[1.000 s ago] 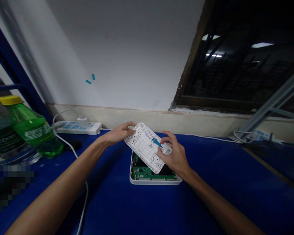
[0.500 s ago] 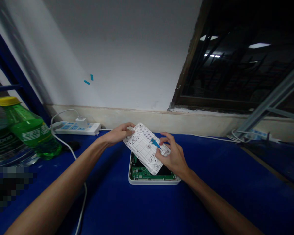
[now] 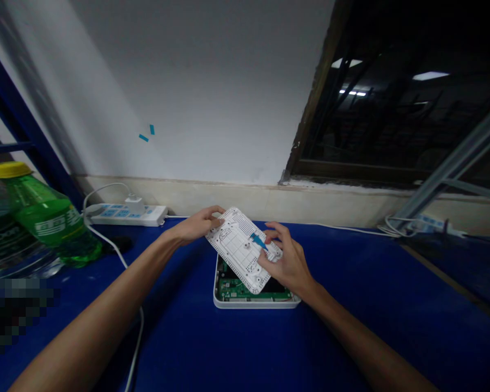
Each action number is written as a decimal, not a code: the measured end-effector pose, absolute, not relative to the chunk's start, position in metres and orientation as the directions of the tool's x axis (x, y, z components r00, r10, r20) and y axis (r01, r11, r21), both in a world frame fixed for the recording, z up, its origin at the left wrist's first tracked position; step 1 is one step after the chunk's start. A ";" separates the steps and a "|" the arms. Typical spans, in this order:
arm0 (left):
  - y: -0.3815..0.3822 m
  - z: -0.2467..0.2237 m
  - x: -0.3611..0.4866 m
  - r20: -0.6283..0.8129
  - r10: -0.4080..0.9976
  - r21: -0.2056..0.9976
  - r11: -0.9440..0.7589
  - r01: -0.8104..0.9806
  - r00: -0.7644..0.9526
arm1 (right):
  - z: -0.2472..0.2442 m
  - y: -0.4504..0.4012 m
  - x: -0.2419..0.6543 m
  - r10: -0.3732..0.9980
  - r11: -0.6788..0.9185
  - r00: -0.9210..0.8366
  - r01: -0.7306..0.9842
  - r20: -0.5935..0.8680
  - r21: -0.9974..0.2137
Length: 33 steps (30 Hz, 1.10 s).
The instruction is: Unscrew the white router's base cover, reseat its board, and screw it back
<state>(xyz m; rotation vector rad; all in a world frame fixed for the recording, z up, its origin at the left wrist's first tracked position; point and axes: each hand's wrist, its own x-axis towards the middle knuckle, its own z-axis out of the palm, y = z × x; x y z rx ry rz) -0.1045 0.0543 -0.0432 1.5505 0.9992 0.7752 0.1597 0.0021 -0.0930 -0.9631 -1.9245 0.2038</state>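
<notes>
A white perforated panel [image 3: 243,247] was held aloft over an open white housing [image 3: 256,305] on a blue table [image 3: 179,337], as seen in the head view. The left hand [image 3: 198,224] pinched the panel's upper-left end, thumb on the near face. The right hand [image 3: 289,261] curled over the lower-right part, thumb and fingers bent toward each other at a blue strip [image 3: 258,240]; whether they were closed on it could not be told. The panel's long axis ran diagonally from upper left to lower right, its ribbed, hole-dotted face turned toward the camera and tilted. Beneath it, a green circuit board [image 3: 231,287] showed in the housing.

At left, a green bottle [image 3: 44,218] with a yellow cap bore large white characters, too blurred to read with certainty. A dark label [image 3: 2,234] on the clear bottle beside it appeared to carry letters ending in "tbon." A white power strip [image 3: 128,215] with blue-marked sockets lay near the wall [image 3: 212,109], where two short blue strips of tape [image 3: 144,138] were stuck.
</notes>
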 end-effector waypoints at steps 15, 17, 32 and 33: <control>0.050 -0.052 -0.080 0.073 0.936 0.933 -0.186 0.307 0.344 | -0.094 0.003 0.163 0.645 0.711 -0.281 0.561 0.710 -0.424; 0.050 -0.053 -0.080 0.102 0.933 0.929 -0.213 0.301 0.345 | -0.093 0.002 0.164 0.641 0.708 -0.282 0.575 0.714 -0.409; 0.055 -0.057 -0.081 0.154 0.933 0.916 -0.259 0.308 0.326 | -0.094 0.004 0.167 0.625 0.715 -0.288 0.584 0.725 -0.384; 0.054 -0.057 -0.080 0.153 0.934 0.917 -0.256 0.305 0.324 | -0.093 0.003 0.167 0.624 0.717 -0.293 0.583 0.725 -0.382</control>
